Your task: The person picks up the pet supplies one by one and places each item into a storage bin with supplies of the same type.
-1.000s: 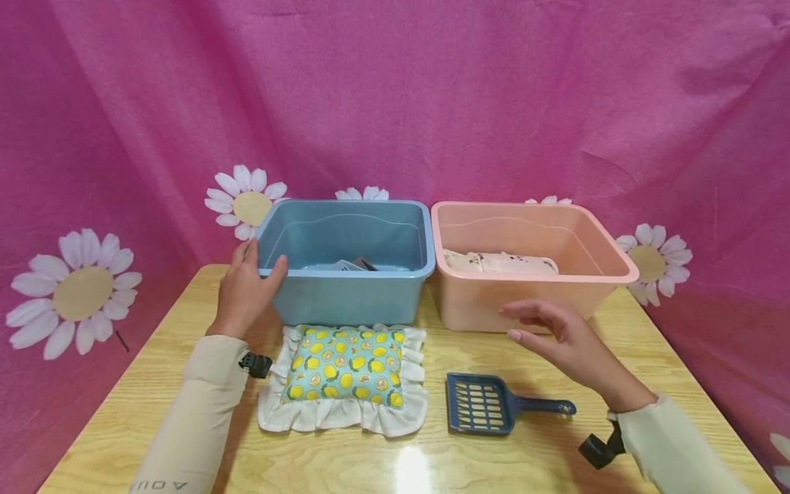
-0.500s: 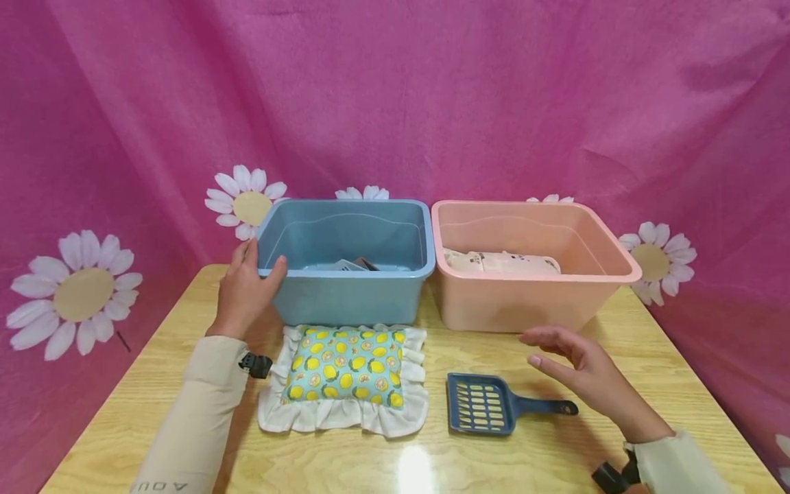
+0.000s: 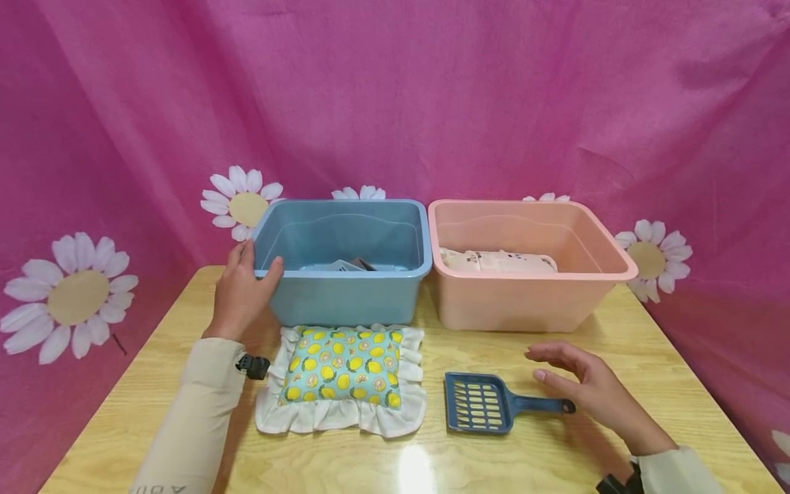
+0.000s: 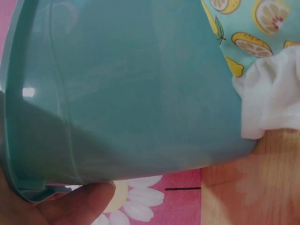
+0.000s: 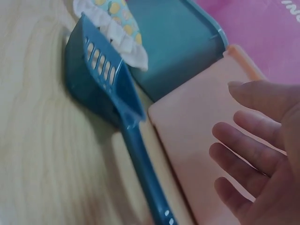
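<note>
A pink backdrop (image 3: 395, 103) with printed daisies rises behind the blue bin (image 3: 342, 298), which stands toward the far edge of the wooden table (image 3: 494, 470). The pink bin (image 3: 512, 305) is just right of the blue bin, their rims almost meeting and the gap widening downward along the sloped walls. Before the blue bin's front wall lies the lemon-print pillow (image 3: 342, 367), its white ruffle right up at the bin's base; wood shows between ruffle and the table's near side. The left hand (image 3: 237, 291) grips the blue bin's left front corner, thumb over the rim and fingers outside the wall. The right hand (image 3: 586, 384), well right and forward of that bin, is wide, thumb apart from loosely bent fingers, near the scoop's handle. The slotted scoop (image 3: 513, 404) lies forward and right of the blue bin, a strip of wood between it and the ruffle. Right of the blue bin, inside the pink one, lies a pale printed bundle (image 3: 509, 262). Small flat pieces (image 3: 364, 264), hard to make out, lie in the blue bin.
</note>
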Demonstrator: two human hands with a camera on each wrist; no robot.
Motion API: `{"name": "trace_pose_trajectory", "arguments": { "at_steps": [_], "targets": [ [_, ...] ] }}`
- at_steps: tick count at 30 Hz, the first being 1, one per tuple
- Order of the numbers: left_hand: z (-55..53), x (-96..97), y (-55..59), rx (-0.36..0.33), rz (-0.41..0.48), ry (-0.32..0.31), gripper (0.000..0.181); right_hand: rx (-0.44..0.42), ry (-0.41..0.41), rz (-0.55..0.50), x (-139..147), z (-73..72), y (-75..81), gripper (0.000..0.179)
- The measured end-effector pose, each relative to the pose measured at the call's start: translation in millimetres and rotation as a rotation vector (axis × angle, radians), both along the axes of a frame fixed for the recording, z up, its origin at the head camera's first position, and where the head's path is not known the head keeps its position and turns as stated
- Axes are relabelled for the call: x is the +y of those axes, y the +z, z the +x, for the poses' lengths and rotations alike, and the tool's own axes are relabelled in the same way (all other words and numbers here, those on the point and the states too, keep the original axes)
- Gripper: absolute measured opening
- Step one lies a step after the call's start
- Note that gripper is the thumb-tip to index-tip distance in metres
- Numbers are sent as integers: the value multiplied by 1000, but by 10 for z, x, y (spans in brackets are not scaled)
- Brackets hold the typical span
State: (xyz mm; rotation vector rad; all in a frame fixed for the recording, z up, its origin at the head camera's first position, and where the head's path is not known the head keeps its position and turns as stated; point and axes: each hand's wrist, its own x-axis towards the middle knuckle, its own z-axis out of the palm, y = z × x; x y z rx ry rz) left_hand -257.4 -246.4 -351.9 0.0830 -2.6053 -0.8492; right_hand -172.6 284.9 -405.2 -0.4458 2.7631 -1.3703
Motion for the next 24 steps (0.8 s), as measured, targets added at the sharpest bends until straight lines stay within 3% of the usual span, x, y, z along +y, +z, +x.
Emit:
{"name": "trace_pose_trajectory", "arguments": {
  "at_steps": [10, 18, 24],
  "targets": [
    [-27, -24, 3, 20, -14, 8, 79, -48, 7, -33, 69, 0, -165, 28],
    [-27, -10, 11, 7, -9, 4, 79, -199, 41, -149, 148, -2, -314, 33],
    [-11, 1, 16, -8, -5, 9, 79, -225, 65, -158, 178, 2, -361, 37]
  ]
}}
